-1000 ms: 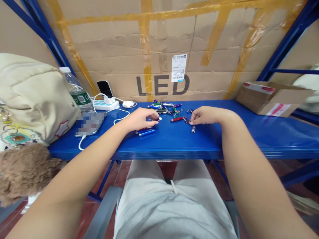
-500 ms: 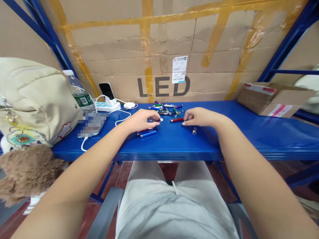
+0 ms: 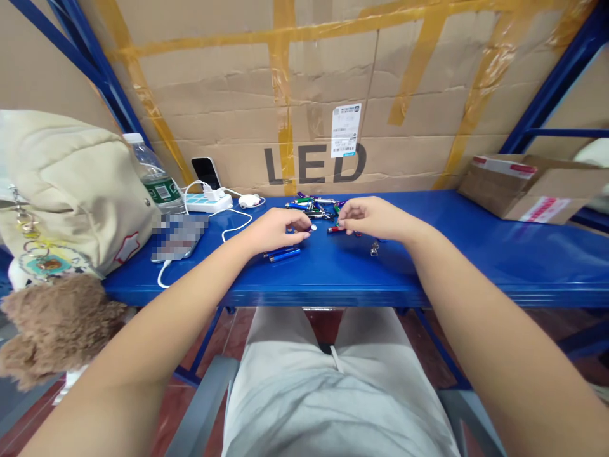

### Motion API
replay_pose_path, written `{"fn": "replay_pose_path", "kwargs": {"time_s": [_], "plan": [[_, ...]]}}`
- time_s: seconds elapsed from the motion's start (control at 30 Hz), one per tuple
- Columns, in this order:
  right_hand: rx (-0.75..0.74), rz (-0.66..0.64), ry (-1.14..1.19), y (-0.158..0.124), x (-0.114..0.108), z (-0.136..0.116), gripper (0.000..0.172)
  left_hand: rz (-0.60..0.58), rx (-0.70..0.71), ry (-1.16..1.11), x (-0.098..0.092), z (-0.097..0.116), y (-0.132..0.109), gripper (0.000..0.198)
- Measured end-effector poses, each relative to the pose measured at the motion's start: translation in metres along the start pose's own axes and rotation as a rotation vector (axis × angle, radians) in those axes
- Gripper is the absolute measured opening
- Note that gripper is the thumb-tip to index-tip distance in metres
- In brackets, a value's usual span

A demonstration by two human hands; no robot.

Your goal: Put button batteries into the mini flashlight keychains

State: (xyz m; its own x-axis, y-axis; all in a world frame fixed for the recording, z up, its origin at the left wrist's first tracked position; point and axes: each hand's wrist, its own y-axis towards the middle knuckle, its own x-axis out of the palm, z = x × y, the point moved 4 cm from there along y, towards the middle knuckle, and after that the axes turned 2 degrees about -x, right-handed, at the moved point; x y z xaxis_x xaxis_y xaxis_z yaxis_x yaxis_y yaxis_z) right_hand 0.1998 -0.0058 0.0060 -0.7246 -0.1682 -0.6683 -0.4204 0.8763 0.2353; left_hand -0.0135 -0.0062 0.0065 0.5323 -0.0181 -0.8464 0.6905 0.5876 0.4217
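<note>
My left hand (image 3: 285, 230) is curled low over the table, thumb and fingers bent together. At its fingertips shows a small white round piece (image 3: 313, 227). Below that hand lie a blue metal tube (image 3: 285, 255) and a darker tube beside it. My right hand (image 3: 364, 217) is over a red metal tube (image 3: 333, 230), whose left end shows under the fingers. Its thumb and forefinger come together by a bit of green; what they hold is hidden. A small shiny metal clip (image 3: 374, 249) lies under the right wrist.
Behind the hands is a pile of coloured metal tubes with clips (image 3: 311, 206). On the left are a phone (image 3: 181, 238), a power strip (image 3: 207, 202), a water bottle (image 3: 159, 181) and a beige bag (image 3: 71, 190). An open carton (image 3: 523, 190) stands on the right.
My right hand has moved left and slightly back, from the red tube's right end to above it. My left hand has shifted slightly right, with the white piece still at its fingertips.
</note>
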Motion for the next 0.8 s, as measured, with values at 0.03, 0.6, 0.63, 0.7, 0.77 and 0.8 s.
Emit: {"fn": "replay_pose_path", "kwargs": {"time_s": [0.03, 0.6, 0.63, 0.7, 0.77, 0.8], "plan": [[-0.018, 0.023, 0.089, 0.001, 0.003, -0.003, 0.012, 0.009, -0.008, -0.019, 0.000, 0.001, 0.001, 0.018], [-0.332, 0.174, 0.114, 0.012, 0.024, -0.012, 0.016, 0.154, -0.008, -0.194, -0.001, -0.001, 0.002, 0.027], [-0.360, 0.184, 0.043, 0.011, 0.023, -0.014, 0.014, 0.163, 0.017, -0.146, -0.001, -0.001, 0.002, 0.027], [-0.423, 0.203, -0.111, 0.009, 0.022, -0.018, 0.011, 0.197, 0.089, -0.028, -0.003, 0.000, 0.002, 0.026], [-0.479, 0.221, -0.251, 0.006, 0.021, -0.023, 0.010, 0.239, 0.173, 0.087, -0.004, 0.001, 0.001, 0.024], [-0.494, 0.230, -0.303, 0.005, 0.021, -0.025, 0.010, 0.257, 0.215, 0.137, -0.003, 0.002, 0.001, 0.023]]}}
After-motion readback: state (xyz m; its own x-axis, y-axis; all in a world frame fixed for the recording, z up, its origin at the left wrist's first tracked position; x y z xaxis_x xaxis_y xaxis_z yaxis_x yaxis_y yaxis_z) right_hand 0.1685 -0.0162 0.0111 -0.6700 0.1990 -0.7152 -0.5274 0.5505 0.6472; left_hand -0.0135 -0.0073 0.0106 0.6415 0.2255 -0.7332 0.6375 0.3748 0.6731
